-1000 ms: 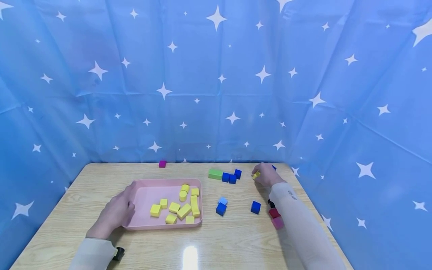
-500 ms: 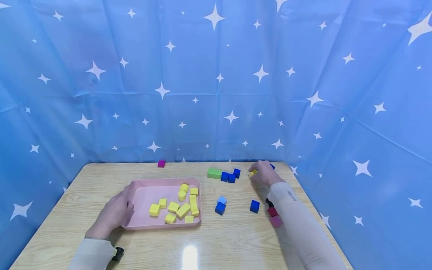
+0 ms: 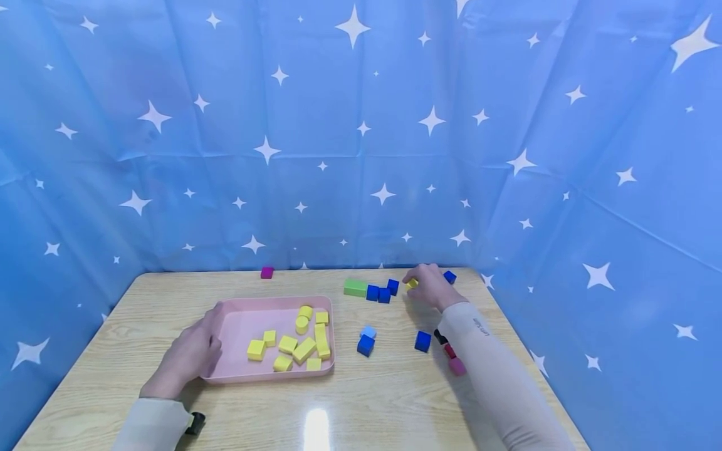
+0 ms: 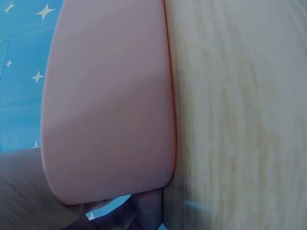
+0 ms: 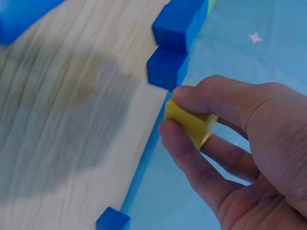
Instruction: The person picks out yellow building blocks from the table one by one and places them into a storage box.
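Note:
My right hand pinches a small yellow block between thumb and fingers near the table's back edge. In the right wrist view the block sits close to two dark blue blocks. At the left end of a shallow pink tray, my left hand grips the rim. The left wrist view shows the tray's outer wall up close, with fingers partly hidden behind it. Inside the tray lie several yellow blocks, some of them cylinders, mostly toward its right side.
A light green block stands beside several blue cubes at the back. A light blue block and more dark blue cubes lie nearer. Pink and red blocks sit by the right forearm; a magenta block is at the back edge.
My right hand has moved left with the yellow block, toward the blue cubes, uncovering a blue cube at the back right corner. The left hand stays at the tray.

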The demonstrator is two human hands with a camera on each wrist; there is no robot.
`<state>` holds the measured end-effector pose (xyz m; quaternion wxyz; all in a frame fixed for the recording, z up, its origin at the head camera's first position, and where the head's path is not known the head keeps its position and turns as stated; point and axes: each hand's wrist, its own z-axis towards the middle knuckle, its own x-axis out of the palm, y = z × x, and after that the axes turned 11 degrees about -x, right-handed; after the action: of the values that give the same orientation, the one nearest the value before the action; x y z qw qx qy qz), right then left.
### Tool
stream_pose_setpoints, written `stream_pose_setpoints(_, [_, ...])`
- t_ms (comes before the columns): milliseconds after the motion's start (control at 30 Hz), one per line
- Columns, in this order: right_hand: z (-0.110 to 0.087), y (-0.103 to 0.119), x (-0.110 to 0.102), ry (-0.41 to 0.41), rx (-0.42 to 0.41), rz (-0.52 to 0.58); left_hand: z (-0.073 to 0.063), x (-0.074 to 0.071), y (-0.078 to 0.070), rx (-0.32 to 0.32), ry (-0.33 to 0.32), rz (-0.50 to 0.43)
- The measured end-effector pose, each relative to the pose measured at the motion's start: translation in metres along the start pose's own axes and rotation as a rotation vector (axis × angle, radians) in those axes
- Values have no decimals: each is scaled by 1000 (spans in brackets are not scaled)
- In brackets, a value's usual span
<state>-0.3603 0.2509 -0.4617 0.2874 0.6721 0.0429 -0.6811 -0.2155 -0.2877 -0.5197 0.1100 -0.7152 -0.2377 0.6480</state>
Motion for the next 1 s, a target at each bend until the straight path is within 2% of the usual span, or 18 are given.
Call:
stream_pose_setpoints(567, [6, 47, 1, 1, -91, -5, 1, 0, 0, 4, 12, -9])
stream_pose_setpoints(1000, [12, 80, 7, 28, -87, 41, 1, 0, 2, 14, 1, 4])
